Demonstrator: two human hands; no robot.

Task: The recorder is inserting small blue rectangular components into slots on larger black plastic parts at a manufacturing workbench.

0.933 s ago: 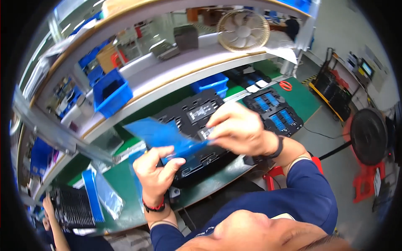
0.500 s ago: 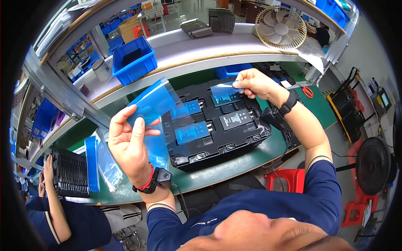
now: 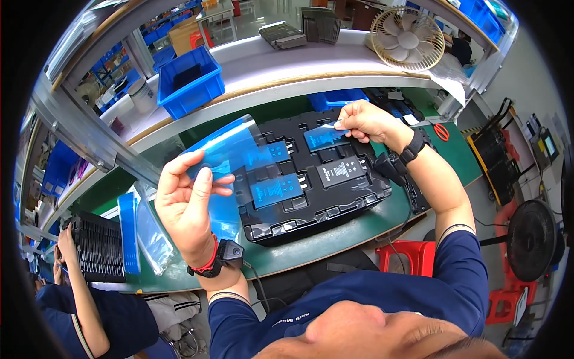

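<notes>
Workbench with a green top [image 3: 457, 161] runs beneath a long white shelf with a wooden front edge [image 3: 335, 57] along its back edge. A deep black moulded plastic tray [image 3: 304, 163] sits close to the bench's front edge. At the left end stands a stack of ribbed black trays [image 3: 101, 248], touched by a co-worker's hand [image 3: 67, 245]. On the shelf are a round cream fan [image 3: 408, 39], near its right end, and a blue plastic bin [image 3: 194, 99] at its front edge. The left hand [image 3: 191, 197] grasps a large translucent blue film sheet [image 3: 230, 143], which hides the tray's far left corner. Four flat rectangular batteries lie in the tray; the near right one, black with white print [image 3: 344, 172], is uncovered. The right hand [image 3: 372, 122] pinches a small blue film piece [image 3: 326, 137] over the far right battery. Red-handled scissors [image 3: 441, 131] lie toward the bench's far right corner.
</notes>
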